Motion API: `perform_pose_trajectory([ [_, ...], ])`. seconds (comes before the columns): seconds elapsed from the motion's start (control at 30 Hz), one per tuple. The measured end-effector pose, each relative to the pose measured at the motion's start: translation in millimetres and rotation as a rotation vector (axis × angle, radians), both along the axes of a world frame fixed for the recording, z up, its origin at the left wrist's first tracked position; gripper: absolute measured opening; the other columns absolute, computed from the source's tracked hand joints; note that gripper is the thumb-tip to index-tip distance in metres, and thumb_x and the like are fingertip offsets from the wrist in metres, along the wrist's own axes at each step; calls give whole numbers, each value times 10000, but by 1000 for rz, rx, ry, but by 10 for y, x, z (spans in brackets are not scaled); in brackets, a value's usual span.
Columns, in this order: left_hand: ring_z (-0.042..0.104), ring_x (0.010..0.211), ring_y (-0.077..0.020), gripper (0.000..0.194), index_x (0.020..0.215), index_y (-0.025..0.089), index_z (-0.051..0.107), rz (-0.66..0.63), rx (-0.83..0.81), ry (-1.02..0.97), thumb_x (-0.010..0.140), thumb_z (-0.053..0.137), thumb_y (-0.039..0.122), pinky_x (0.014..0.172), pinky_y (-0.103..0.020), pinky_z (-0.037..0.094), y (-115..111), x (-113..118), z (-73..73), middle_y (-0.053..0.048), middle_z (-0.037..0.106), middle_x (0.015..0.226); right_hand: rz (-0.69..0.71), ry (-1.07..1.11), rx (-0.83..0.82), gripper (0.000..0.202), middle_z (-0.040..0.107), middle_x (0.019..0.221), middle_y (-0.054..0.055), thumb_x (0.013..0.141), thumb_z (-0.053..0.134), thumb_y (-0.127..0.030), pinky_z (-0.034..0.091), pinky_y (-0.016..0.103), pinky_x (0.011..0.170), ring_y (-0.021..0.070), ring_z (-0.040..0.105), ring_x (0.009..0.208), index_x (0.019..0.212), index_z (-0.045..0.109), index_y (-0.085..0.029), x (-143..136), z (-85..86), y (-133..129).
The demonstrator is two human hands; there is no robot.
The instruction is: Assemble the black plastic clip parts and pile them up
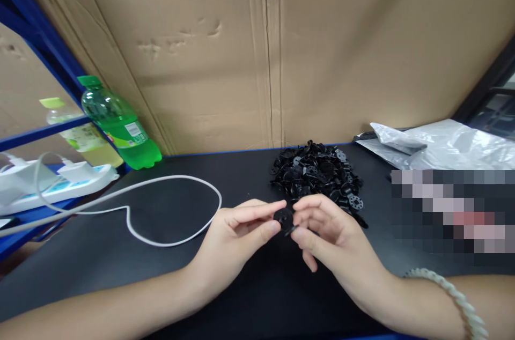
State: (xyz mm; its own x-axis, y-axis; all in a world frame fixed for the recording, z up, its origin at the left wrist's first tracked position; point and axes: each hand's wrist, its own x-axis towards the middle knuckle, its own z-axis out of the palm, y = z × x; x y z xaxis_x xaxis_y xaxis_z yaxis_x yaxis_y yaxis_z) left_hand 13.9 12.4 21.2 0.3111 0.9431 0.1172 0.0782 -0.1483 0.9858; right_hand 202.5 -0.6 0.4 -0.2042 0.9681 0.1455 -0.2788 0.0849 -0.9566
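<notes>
My left hand (237, 243) pinches a small round black plastic piece (284, 217) between thumb and forefinger, held up above the dark table. From the other side, my right hand (332, 238) closes on the lower edge of the same piece with its thumb and curled fingers. A thin black part shows by the right thumb; whether it is separate I cannot tell. Just behind the hands lies a heap of small black plastic parts (316, 174), several of them discs with holes.
A white cable (175, 177) loops over the table (161, 211) at left. A green soda bottle (123, 125), a second bottle (86, 139) and a white power strip (90, 179) stand at far left. Plastic bags (446, 141) lie at right. Cardboard (201, 61) walls the back.
</notes>
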Motion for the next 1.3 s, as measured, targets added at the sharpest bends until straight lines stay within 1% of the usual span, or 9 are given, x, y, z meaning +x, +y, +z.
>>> perform_pose_trajectory([
  [0.13, 586, 860, -170, 289, 1093, 331, 785, -33, -8, -42, 856, 681, 204, 797, -274, 449, -31, -3, -9, -16, 654, 906, 72, 5, -86, 174, 615, 618, -55, 813, 771, -310, 461, 162, 449, 71, 572, 491, 867, 656, -191, -41, -8, 5],
  [0.27, 577, 924, -174, 258, 1091, 280, 793, -20, -97, -181, 880, 646, 253, 860, -272, 456, -100, 14, 7, -30, 643, 953, 108, 62, -150, 228, 672, 745, -10, 803, 787, -360, 538, 190, 516, 113, 657, 632, 870, 676, -173, -88, 18, -6],
  [0.37, 596, 881, -159, 262, 1078, 272, 796, -12, -140, -228, 829, 715, 253, 814, -248, 492, -148, 27, 16, -23, 667, 930, 115, 80, -179, 248, 671, 727, -20, 811, 783, -372, 575, 219, 597, 113, 678, 645, 808, 643, -167, -112, 39, -26],
  [0.47, 635, 796, -134, 253, 987, 259, 811, 76, -189, -228, 746, 801, 182, 744, -214, 516, -148, 48, 11, -2, 723, 832, 110, 90, -198, 272, 672, 699, -26, 809, 786, -380, 584, 238, 636, 130, 703, 674, 777, 614, -172, -114, 33, -26],
  [0.63, 678, 696, -109, 167, 834, 192, 799, 169, -275, -237, 678, 832, 139, 667, -174, 530, -105, 79, 12, 0, 774, 742, 125, 71, -192, 262, 684, 686, -18, 811, 789, -356, 580, 231, 610, 129, 701, 651, 746, 616, -169, -77, 0, -18],
  [0.8, 679, 641, -98, 131, 789, 179, 781, 165, -264, -210, 680, 811, 114, 638, -167, 534, -158, 77, 25, 16, 760, 671, 181, 84, -200, 209, 664, 697, -27, 818, 784, -342, 585, 227, 588, 118, 686, 626, 818, 664, -171, -58, -22, -68],
  [0.97, 675, 685, -96, 123, 780, 178, 753, 179, -260, -206, 694, 786, 97, 654, -160, 530, -182, 105, 45, 26, 745, 703, 151, 52, -194, 200, 675, 708, -7, 815, 783, -349, 588, 217, 568, 119, 686, 621, 829, 724, -158, -73, -18, -83],
  [1.13, 644, 674, -92, 138, 779, 160, 715, 181, -271, -188, 681, 774, 82, 635, -162, 514, -206, 128, 72, 32, 706, 692, 138, 9, -180, 222, 685, 666, -1, 831, 765, -364, 586, 221, 573, 120, 685, 599, 789, 711, -153, -62, -4, -99],
  [1.3, 590, 645, -74, 156, 747, 166, 645, 151, -252, -215, 692, 771, 93, 627, -156, 504, -210, 128, 42, 57, 642, 677, 136, -16, -179, 269, 678, 583, 2, 838, 752, -377, 563, 213, 542, 113, 655, 534, 718, 654, -157, -49, -24, -92],
])
